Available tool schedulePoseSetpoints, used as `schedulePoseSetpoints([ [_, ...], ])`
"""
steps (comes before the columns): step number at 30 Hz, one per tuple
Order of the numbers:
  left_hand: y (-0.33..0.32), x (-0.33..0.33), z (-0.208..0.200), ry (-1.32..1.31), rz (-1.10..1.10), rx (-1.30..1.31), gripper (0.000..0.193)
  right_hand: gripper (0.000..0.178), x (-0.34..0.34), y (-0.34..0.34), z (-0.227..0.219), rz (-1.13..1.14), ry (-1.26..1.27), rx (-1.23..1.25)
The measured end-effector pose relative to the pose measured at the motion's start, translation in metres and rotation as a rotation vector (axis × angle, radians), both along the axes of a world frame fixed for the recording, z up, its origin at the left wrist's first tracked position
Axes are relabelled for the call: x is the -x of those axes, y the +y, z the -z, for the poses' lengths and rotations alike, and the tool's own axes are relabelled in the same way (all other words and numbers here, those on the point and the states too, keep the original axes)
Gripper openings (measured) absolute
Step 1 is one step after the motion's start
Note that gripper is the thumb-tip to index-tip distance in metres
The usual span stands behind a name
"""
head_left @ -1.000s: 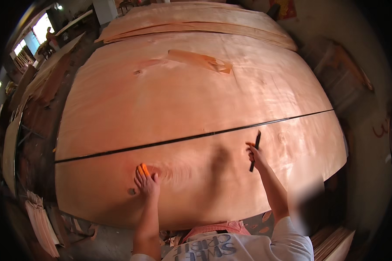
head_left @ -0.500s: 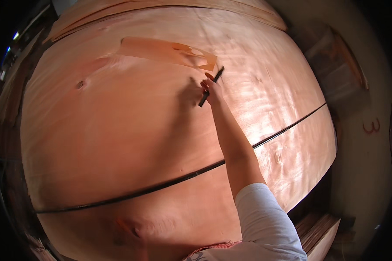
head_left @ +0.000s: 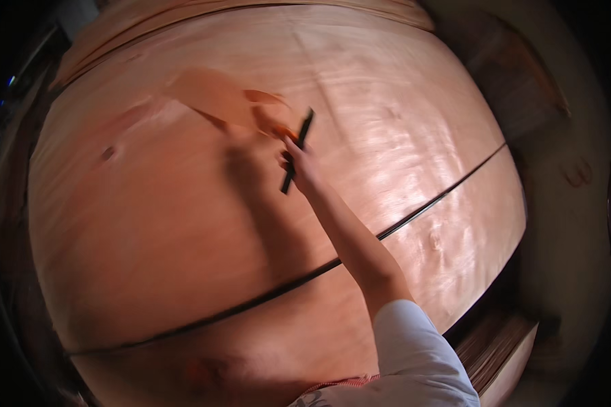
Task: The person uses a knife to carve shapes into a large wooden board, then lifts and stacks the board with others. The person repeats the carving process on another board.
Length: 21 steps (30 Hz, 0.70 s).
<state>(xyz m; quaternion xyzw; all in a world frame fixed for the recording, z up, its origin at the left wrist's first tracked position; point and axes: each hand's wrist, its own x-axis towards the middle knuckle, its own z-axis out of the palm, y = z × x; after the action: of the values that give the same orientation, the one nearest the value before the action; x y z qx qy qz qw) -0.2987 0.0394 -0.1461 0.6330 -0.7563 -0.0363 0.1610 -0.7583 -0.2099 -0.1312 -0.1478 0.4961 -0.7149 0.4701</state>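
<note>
My right hand (head_left: 297, 163) reaches far over a broad reddish-tan wood veneer sheet (head_left: 183, 230). Its fingers are closed round a short, straight black bar (head_left: 306, 129), whose exact kind I cannot make out. The same fingers seem to pinch the near right end of a torn, thin veneer piece (head_left: 207, 95) with a ragged hole. This piece is blurred and lifts partly off the sheet, its far end toward the left. A shadow of the hand and arm falls on the sheet to the left. My left hand is out of view.
A long thin black strip (head_left: 278, 290) crosses the sheet, rising to the right. More veneer layers (head_left: 251, 5) lie along the far edge. At the lower right stands a stack of thin sheets (head_left: 499, 359), near a pale wall (head_left: 577, 224) with a red mark.
My right hand has drawn back toward me and left with the black bar. The torn veneer piece has come along, curling and lifting. The view has shifted slightly.
</note>
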Motion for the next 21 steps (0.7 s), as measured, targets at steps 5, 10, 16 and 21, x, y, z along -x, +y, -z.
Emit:
schedulePoseSetpoints([
  [5, 0.012, -0.010, -0.009, -0.019, 0.064, 0.060, 0.062, 0.017, -0.099, 0.154, -0.016, 0.023, -0.006, -0.127],
  [10, 0.026, -0.018, 0.011, -0.127, -0.041, -0.105, 0.063, 0.036, -0.172, 0.270, -0.014, -0.118, 0.070, -0.107],
  [16, 0.038, -0.021, 0.015, -0.008, -0.111, -0.070, 0.070, 0.022, -0.231, 0.369, 0.022, -0.249, 0.318, -0.260],
  [21, 0.049, -0.085, 0.035, 0.443, 0.077, -0.187, 0.060, 0.012, -0.273, 0.440, 0.031, -0.400, 1.082, -0.440],
])
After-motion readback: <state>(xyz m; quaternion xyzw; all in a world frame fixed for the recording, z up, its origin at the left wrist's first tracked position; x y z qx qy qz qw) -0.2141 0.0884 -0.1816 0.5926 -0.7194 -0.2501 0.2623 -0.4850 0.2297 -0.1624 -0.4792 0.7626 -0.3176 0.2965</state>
